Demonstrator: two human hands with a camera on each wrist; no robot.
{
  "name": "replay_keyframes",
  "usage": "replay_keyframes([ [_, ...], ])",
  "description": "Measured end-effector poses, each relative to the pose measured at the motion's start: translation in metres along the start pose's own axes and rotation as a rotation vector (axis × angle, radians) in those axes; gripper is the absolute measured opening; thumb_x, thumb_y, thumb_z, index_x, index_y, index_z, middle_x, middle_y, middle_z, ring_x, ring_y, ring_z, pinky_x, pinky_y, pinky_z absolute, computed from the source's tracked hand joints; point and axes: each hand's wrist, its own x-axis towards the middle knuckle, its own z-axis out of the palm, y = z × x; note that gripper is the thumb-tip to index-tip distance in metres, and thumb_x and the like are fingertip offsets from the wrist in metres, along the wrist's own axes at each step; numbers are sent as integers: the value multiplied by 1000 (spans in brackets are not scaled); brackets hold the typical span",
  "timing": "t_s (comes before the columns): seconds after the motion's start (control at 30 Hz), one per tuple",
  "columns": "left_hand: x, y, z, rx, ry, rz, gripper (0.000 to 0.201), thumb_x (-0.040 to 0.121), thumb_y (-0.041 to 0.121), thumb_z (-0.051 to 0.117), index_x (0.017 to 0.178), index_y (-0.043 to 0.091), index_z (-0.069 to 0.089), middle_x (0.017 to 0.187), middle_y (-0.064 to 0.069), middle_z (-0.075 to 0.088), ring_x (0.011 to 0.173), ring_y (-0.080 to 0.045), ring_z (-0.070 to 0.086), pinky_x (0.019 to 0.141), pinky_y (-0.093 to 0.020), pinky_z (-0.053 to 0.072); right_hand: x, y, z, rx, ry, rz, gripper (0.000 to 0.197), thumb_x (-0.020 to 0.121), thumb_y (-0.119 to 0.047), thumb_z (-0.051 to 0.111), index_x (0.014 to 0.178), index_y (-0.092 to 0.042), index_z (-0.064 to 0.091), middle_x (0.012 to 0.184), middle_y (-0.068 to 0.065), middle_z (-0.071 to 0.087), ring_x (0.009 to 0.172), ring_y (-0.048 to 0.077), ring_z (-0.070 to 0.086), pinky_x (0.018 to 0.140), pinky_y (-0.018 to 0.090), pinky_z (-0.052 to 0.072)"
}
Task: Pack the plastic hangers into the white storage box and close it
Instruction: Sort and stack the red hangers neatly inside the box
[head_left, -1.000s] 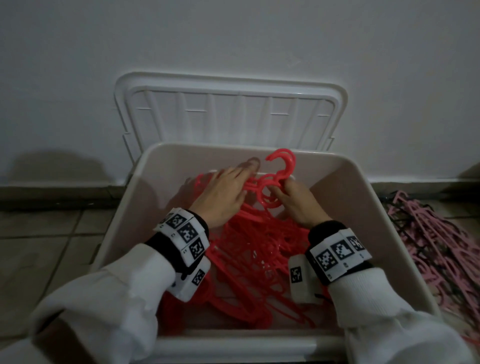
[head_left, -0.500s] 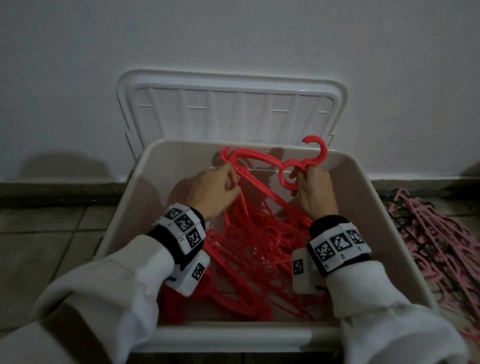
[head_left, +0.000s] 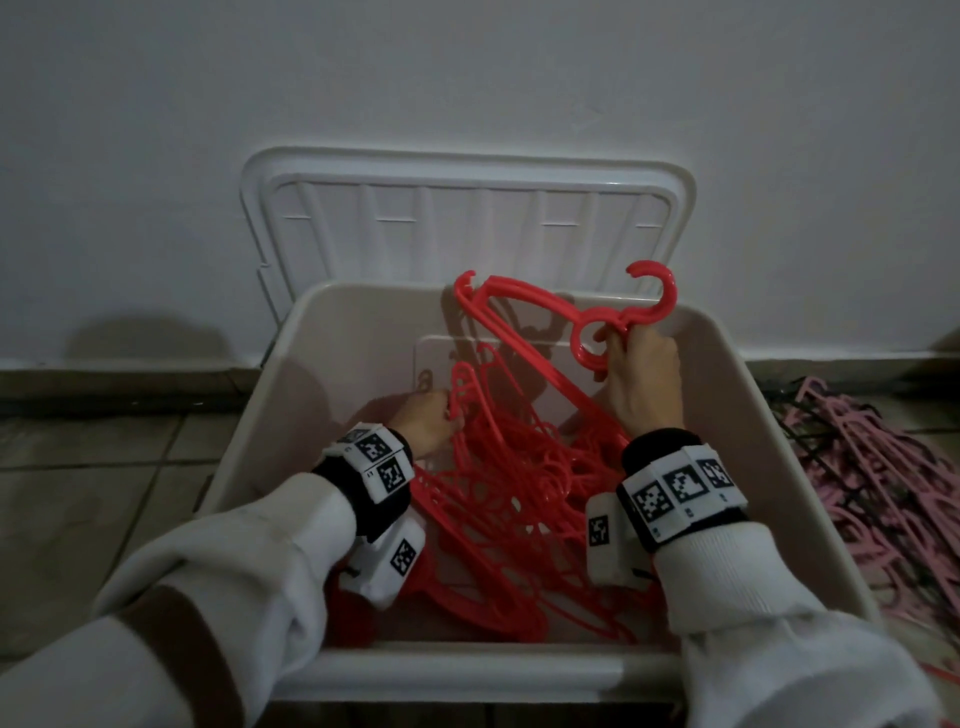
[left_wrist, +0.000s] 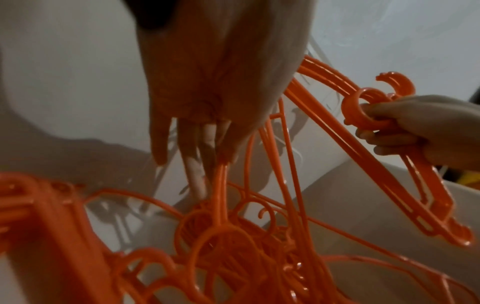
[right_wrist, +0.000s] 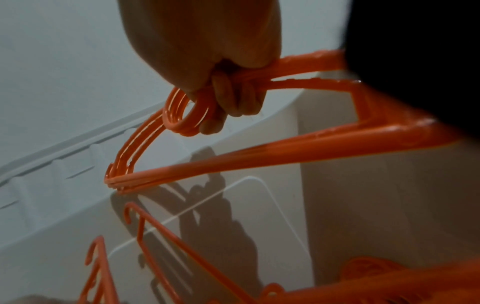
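The white storage box (head_left: 779, 467) stands open with its lid (head_left: 467, 218) leaning on the wall. A tangled pile of red hangers (head_left: 519, 519) lies inside. My right hand (head_left: 644, 374) grips a stack of red hangers (head_left: 530, 299) by the ring below the hooks and holds it tilted above the box's back rim. The right wrist view shows the fingers (right_wrist: 228, 98) curled through the ring of that stack (right_wrist: 259, 158). My left hand (head_left: 428, 421) is lower, at the pile's left. Its fingers (left_wrist: 197, 156) point down fairly straight and touch a thin hanger (left_wrist: 221, 195).
A heap of pink hangers (head_left: 872, 478) lies on the tiled floor right of the box. The wall stands directly behind the lid. Bare floor tiles (head_left: 104, 467) show to the left of the box.
My right hand has lifted the hanger stack up and to the right. My left hand has let go of the stack's far end and dropped to the pile.
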Motion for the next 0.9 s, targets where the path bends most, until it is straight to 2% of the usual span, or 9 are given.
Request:
replay_keyframes([
  [0.1, -6, 5, -8, 103, 16, 39, 27, 96, 20, 49, 105, -3, 60, 116, -22, 56, 103, -33, 58, 76, -27, 38, 1, 1, 1, 1, 11, -9, 29, 95, -20, 39, 98, -4, 63, 86, 22, 67, 84, 40, 63, 78, 50, 50],
  [0.27, -11, 12, -22, 106, 129, 54, 31, 99, 18, 41, 114, -3, 58, 112, -21, 63, 104, -33, 60, 82, -31, 42, 1, 1, 0, -23, 9, -11, 28, 96, -18, 39, 99, -3, 63, 89, 22, 67, 87, 40, 62, 78, 48, 50],
  [0.4, -21, 24, -33, 39, 231, 194, 32, 102, 19, 32, 126, 7, 50, 114, -11, 57, 90, -22, 57, 66, -15, 31, -1, -1, -4, -1, 34, 22, 29, 97, -16, 39, 101, -2, 63, 88, 20, 68, 86, 38, 63, 78, 44, 50],
  [0.5, -25, 30, -38, -2, 275, 260, 32, 102, 22, 34, 124, 9, 53, 106, -9, 56, 93, -25, 57, 64, -13, 26, 0, -1, -4, 28, 71, 36, 29, 97, -15, 39, 96, 0, 63, 82, 19, 68, 83, 40, 64, 79, 50, 50],
  [0.57, -24, 30, -38, -1, 240, 272, 30, 101, 21, 37, 118, 7, 57, 95, -7, 55, 85, -21, 55, 61, -13, 25, 1, 1, -5, 17, 79, 46, 29, 97, -15, 38, 96, 2, 62, 87, 23, 66, 86, 42, 62, 80, 51, 49],
  [0.63, -21, 27, -37, 55, 124, 238, 28, 101, 19, 37, 117, 4, 55, 97, -11, 59, 86, -22, 56, 64, -16, 29, 1, 2, -5, 3, 83, 60, 29, 97, -15, 39, 98, 3, 61, 94, 26, 65, 91, 44, 59, 82, 51, 48],
  [0.73, -17, 20, -28, 57, -85, 198, 40, 95, 11, 48, 132, 6, 35, 100, -11, 54, 87, -21, 59, 72, -20, 42, 2, 4, -1, 14, 93, 53, 29, 97, -17, 39, 98, 1, 61, 93, 27, 65, 88, 44, 61, 80, 53, 49],
  [0.8, -15, 15, -22, 127, -162, 153, 57, 88, 8, 56, 136, 10, 25, 106, -14, 55, 99, -31, 61, 83, -33, 48, 3, 4, 0, 20, 94, 52, 29, 97, -18, 39, 98, 1, 62, 91, 26, 65, 86, 43, 62, 79, 53, 50],
  [0.9, -15, 14, -23, 158, -159, 147, 56, 86, 0, 47, 134, 14, 21, 107, -20, 58, 88, -33, 62, 82, -42, 52, 3, 4, -2, 7, 80, 54, 30, 97, -18, 40, 100, 1, 62, 94, 27, 65, 89, 42, 62, 80, 51, 50],
])
